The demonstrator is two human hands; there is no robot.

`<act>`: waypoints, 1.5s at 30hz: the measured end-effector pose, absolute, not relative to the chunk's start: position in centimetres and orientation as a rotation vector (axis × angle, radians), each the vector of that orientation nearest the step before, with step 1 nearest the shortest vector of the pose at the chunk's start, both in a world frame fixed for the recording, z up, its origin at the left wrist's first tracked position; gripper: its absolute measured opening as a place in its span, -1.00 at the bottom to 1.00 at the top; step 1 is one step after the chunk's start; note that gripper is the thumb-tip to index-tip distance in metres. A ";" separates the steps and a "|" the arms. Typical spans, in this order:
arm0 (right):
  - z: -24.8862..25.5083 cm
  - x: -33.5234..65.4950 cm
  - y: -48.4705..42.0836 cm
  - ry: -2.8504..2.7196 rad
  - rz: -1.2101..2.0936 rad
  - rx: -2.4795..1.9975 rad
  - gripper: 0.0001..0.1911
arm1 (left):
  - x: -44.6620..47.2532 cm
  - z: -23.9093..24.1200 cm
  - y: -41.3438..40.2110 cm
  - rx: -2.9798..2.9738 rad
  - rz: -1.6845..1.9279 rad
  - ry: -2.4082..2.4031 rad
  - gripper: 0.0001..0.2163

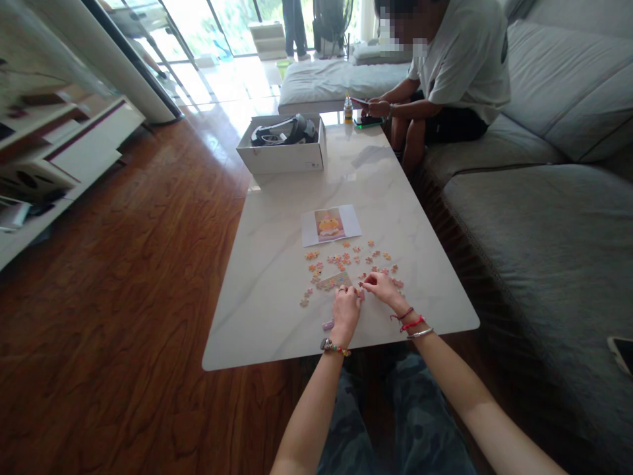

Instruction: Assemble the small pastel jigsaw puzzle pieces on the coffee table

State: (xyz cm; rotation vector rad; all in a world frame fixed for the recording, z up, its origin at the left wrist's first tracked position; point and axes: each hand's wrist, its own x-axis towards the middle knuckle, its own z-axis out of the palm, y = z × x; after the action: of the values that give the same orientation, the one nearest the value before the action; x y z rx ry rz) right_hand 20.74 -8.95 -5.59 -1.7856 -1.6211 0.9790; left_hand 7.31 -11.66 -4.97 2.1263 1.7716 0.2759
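Small pastel jigsaw pieces [346, 259] lie scattered on the near part of a white marble table [277, 277]. A joined patch of pieces [333, 282] sits just ahead of my left hand [345, 312], whose fingers are curled down on the table beside it. My right hand [382, 287] is next to it, fingers pinched on a small puzzle piece. A printed picture [331, 225] of a yellow figure lies beyond the pieces. One stray piece [328, 325] rests near my left wrist.
A white box [284, 155] holding a dark headset stands at the table's far end. A person sits on the grey sofa [544, 218] at the far right, holding a phone. A small bottle [348, 109] stands near them. Wooden floor lies to the left.
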 end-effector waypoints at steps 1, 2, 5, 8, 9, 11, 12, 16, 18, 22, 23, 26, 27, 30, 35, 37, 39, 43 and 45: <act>-5.8 20.7 -8.8 -1.599 1.003 -1.782 -0.91 | 7.3 -4.9 -11.6 2.115 0.262 1.776 -0.83; -6.0 20.6 -8.8 -1.563 1.049 -1.770 -0.87 | 7.3 -4.9 -11.6 2.105 0.252 1.777 -0.83; -6.2 20.5 -8.9 -1.390 1.260 -1.676 -0.78 | 7.3 -4.9 -11.7 2.091 0.236 1.761 -0.85; -6.3 20.5 -9.2 -1.250 1.388 -1.601 -0.84 | 7.3 -4.9 -11.8 2.089 0.240 1.760 -0.85; -6.3 20.6 -9.3 -1.243 1.394 -1.599 -0.86 | 7.3 -4.9 -11.8 2.090 0.241 1.763 -0.85; -6.4 20.8 -9.4 -1.307 1.340 -1.631 -0.89 | 7.3 -5.0 -11.8 2.094 0.243 1.760 -0.85; -6.5 20.9 -9.3 -1.357 1.296 -1.651 -0.91 | 7.2 -5.0 -11.8 2.097 0.244 1.759 -0.85; -6.7 21.0 -8.9 -1.472 1.187 -1.694 -0.94 | 7.2 -5.3 -11.7 2.100 0.254 1.766 -0.85; -6.7 20.9 -8.6 -1.499 1.170 -1.700 -0.93 | 7.3 -5.3 -11.6 2.100 0.261 1.768 -0.85; -6.5 20.8 -8.2 -1.595 1.120 -1.736 -0.92 | 7.3 -5.1 -11.6 2.075 0.236 1.772 -0.85; -6.5 20.7 -8.1 -1.623 1.102 -1.751 -0.93 | 7.3 -5.1 -11.6 2.068 0.229 1.772 -0.85; -6.3 20.7 -7.9 -1.701 1.039 -1.802 -0.93 | 7.3 -5.0 -11.6 2.056 0.220 1.767 -0.86; -6.3 20.6 -7.8 -1.724 1.018 -1.819 -0.93 | 7.3 -5.0 -11.6 2.051 0.217 1.767 -0.86; -6.2 20.4 -7.7 -1.789 0.962 -1.858 -0.92 | 7.3 -5.1 -11.5 2.034 0.204 1.765 -0.85; -6.0 20.0 -7.6 -1.886 0.884 -1.912 -0.89 | 7.2 -5.3 -11.4 2.045 0.210 1.754 -0.86; -6.0 19.8 -7.7 -1.920 0.861 -1.929 -0.89 | 7.2 -5.3 -11.4 2.053 0.216 1.758 -0.86; -5.9 19.8 -7.7 -1.952 0.843 -1.936 -0.89 | 7.2 -5.2 -11.4 2.061 0.219 1.765 -0.87; -5.8 19.7 -7.7 -1.999 0.823 -1.933 -0.89 | 7.3 -5.1 -11.4 2.063 0.194 1.773 -0.87; -5.7 19.7 -7.7 -2.014 0.819 -1.921 -0.90 | 7.4 -5.1 -11.4 2.058 0.180 1.773 -0.88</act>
State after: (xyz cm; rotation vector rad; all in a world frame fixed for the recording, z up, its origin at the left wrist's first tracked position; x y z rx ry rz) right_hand 19.73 -7.72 -5.73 -1.9210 -2.0144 0.8193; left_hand 7.36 -11.38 -5.05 2.0577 1.7726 0.1805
